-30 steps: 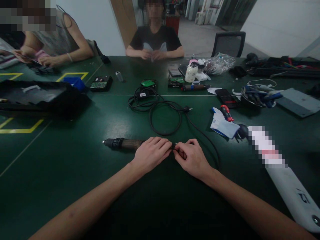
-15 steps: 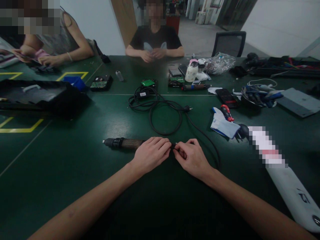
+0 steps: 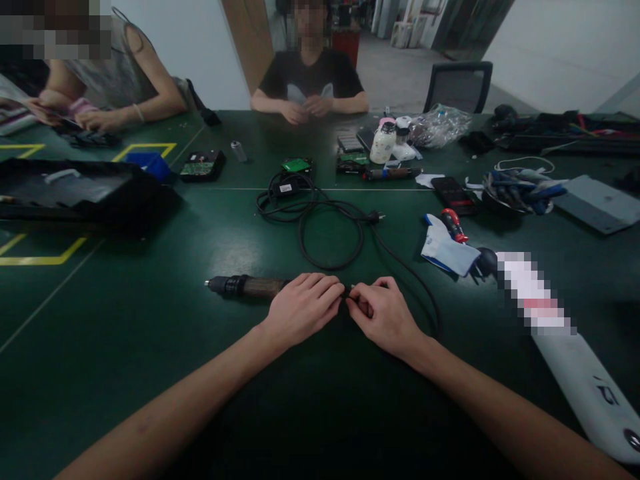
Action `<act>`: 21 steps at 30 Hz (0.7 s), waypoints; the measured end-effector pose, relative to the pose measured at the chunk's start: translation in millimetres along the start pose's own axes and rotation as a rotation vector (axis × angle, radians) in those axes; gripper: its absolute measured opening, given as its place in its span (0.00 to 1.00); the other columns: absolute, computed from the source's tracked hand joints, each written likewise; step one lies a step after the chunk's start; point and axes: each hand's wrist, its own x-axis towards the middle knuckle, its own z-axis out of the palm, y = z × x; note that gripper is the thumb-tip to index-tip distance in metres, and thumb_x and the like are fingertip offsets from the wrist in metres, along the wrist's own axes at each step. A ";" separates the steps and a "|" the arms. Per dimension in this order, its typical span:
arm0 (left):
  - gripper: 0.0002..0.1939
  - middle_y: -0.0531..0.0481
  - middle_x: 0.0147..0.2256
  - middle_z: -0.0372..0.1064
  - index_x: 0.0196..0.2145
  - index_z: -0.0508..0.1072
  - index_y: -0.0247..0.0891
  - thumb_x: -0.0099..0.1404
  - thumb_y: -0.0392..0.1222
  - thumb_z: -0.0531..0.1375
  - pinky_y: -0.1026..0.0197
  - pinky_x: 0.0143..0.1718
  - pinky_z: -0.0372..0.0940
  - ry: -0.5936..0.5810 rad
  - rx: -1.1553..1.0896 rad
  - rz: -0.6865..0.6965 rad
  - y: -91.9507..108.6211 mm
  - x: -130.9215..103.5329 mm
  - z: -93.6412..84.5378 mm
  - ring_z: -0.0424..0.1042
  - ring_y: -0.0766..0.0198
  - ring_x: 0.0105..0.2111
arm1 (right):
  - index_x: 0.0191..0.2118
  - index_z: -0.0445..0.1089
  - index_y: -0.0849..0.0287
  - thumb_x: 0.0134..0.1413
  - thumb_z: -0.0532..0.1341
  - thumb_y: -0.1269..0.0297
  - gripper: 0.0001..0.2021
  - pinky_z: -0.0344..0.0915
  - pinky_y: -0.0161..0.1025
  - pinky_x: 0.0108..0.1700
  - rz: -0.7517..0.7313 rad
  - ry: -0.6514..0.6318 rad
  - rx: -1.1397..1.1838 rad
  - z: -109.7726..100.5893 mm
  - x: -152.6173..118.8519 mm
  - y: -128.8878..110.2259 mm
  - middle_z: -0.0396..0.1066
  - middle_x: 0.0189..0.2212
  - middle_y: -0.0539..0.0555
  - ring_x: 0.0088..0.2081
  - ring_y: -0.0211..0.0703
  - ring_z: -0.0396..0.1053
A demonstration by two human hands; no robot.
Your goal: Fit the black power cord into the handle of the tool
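Observation:
A dark electric screwdriver (image 3: 260,287) lies on the green table, its tip pointing left. My left hand (image 3: 305,307) is wrapped over its right end, covering that part. Close beside it, my right hand (image 3: 385,313) pinches the black cable (image 3: 434,307) at the tool's end; the small gap between the hands shows a bit of dark cable or connector. The cable runs from there round to a loose coil (image 3: 330,267) with a plug (image 3: 375,217) behind my hands.
A black tray (image 3: 65,193) stands at the left. Gloves (image 3: 445,247), a red-handled screwdriver (image 3: 454,225) and a white device (image 3: 580,380) lie right. Circuit boards, a phone (image 3: 454,195) and bottles are farther back. Two people sit across the table.
My left fingers have shifted very slightly right, narrowing the gap to my right hand. The tool and cable coil have stayed in place.

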 end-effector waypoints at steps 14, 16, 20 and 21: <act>0.13 0.46 0.51 0.72 0.51 0.70 0.40 0.71 0.42 0.56 0.51 0.50 0.66 0.000 0.000 0.014 1.4 0.1 -1.5 0.72 0.55 0.49 | 0.36 0.68 0.56 0.67 0.58 0.64 0.07 0.54 0.44 0.47 -0.002 0.003 0.002 -1.2 -0.2 -0.7 0.68 0.24 0.46 0.26 0.39 0.62; 0.14 0.46 0.52 0.71 0.52 0.70 0.41 0.71 0.42 0.57 0.50 0.51 0.65 -0.012 0.005 0.024 1.0 -0.2 -1.0 0.71 0.55 0.50 | 0.36 0.68 0.56 0.67 0.58 0.64 0.06 0.54 0.44 0.47 0.000 0.000 0.003 -1.0 -0.3 -0.5 0.68 0.24 0.46 0.26 0.39 0.62; 0.10 0.47 0.49 0.72 0.50 0.70 0.40 0.72 0.42 0.56 0.52 0.50 0.66 0.003 0.007 -0.001 -0.2 -0.3 1.1 0.72 0.57 0.48 | 0.36 0.68 0.56 0.67 0.58 0.64 0.06 0.54 0.44 0.47 -0.001 0.014 -0.003 0.8 -0.4 0.2 0.67 0.24 0.46 0.26 0.38 0.62; 0.10 0.47 0.49 0.73 0.49 0.70 0.40 0.73 0.43 0.56 0.53 0.50 0.66 0.011 0.005 -0.008 -0.3 -0.2 1.3 0.72 0.57 0.47 | 0.36 0.68 0.56 0.67 0.58 0.64 0.06 0.54 0.44 0.47 -0.003 0.019 -0.005 1.2 -0.3 0.3 0.67 0.24 0.46 0.26 0.38 0.62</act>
